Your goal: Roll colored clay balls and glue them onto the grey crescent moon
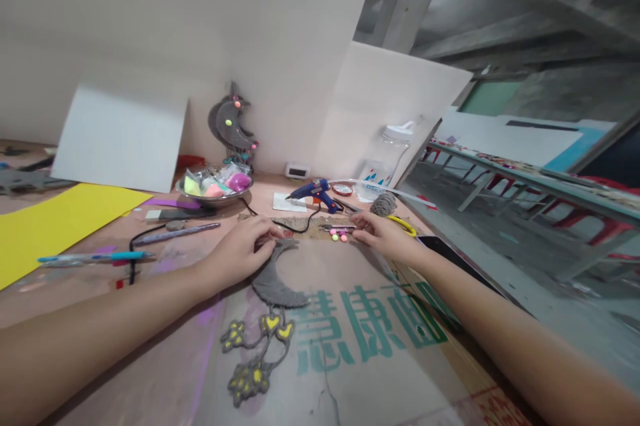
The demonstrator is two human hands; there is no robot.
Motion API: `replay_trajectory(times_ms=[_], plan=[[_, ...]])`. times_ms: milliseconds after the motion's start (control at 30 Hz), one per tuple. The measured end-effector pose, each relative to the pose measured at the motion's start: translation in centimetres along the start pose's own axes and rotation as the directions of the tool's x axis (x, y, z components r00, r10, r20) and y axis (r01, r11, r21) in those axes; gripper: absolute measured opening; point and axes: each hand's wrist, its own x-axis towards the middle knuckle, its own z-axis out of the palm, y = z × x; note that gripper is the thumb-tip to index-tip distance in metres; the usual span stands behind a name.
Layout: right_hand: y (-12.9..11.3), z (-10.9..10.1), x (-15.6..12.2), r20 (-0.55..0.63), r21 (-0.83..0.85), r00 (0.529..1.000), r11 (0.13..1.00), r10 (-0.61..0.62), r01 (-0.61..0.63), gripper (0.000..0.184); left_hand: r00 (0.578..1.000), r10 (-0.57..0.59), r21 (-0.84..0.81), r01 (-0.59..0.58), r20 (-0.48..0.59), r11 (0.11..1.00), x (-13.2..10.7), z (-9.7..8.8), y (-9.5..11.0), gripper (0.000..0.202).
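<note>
- left hand (240, 254) fingers (264, 234) spread flat on the grey crescent's (274, 285) far tip.
- right hand (383, 234) fingers narrow, just right of small beads (339, 234); grip unclear.
- glue gun (316, 193) lies farther back.

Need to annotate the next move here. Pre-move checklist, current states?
1. Left hand rests on grey crescent: ok.
2. Right hand fingertips at coloured balls: ok; whether it grips them, cannot tell.
3. Glue gun lies apart from both hands: ok.
4. Glue gun hot: cannot tell.
5. Black cord clear of crescent: not ok, it loops just beyond the tip.
6. Flower pieces lie flat on cardboard: ok.
</note>
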Motion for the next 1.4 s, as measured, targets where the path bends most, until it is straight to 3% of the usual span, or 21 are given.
replay_trajectory(times_ms=[133, 300, 500, 700, 867, 1000, 1167, 1300, 1400], plan=[[-0.4, 0.0, -0.1, 0.058, -0.028, 0.998, 0.999, 0.032, -0.031, 0.029, 0.999, 0.051, 0.048, -0.05, -0.009, 0.998, -0.3, 0.1, 0.3, 0.02], [-1.3, -0.7, 0.3, 0.027, -0.162, 0.999, 0.986, 0.038, -0.033, 0.017, 0.997, 0.08, 0.074, -0.079, -0.001, 0.994, -0.4, 0.3, 0.4, 0.018], [-1.7, -1.5, 4.0, -0.118, -0.206, 0.992, 0.976, 0.041, -0.065, 0.041, 0.994, 0.108, 0.15, -0.11, 0.024, 0.982, -0.5, 0.6, 0.6, 0.018], [-0.8, 0.6, 9.3, -0.075, -0.115, 0.993, 0.988, 0.092, -0.1, 0.043, 0.99, 0.138, 0.21, -0.14, 0.025, 0.968, -0.7, 0.7, 0.8, 0.018], [-1.0, 3.0, 11.2, -0.068, -0.105, 0.989, 0.984, 0.134, -0.14, 0.031, 0.988, 0.152, 0.196, -0.151, 0.013, 0.969, -0.6, 0.7, 1.0, 0.016], [-1.4, 3.5, 11.5, -0.085, -0.101, 0.984, 0.981, 0.158, -0.167, 0.029, 0.988, 0.155, 0.192, -0.155, 0.015, 0.969, -0.6, 0.6, 1.0, 0.016], [-1.6, 1.1, 10.7, -0.167, -0.07, 0.973, 0.982, 0.16, -0.174, 0.029, 0.987, 0.157, 0.208, -0.16, 0.03, 0.965, -0.6, 0.6, 0.8, 0.016], [-1.4, -1.3, 7.9, -0.24, -0.049, 0.936, 0.96, 0.256, -0.275, 0.038, 0.981, 0.19, 0.257, -0.193, 0.034, 0.947, -0.9, 0.4, 0.8, 0.017], [-0.9, -2.0, 5.2, -0.292, 0.092, 0.919, 0.964, 0.266, -0.25, 0.038, 0.97, 0.232, 0.313, -0.242, 0.071, 0.918, -0.7, 0.2, 0.9, 0.016]])
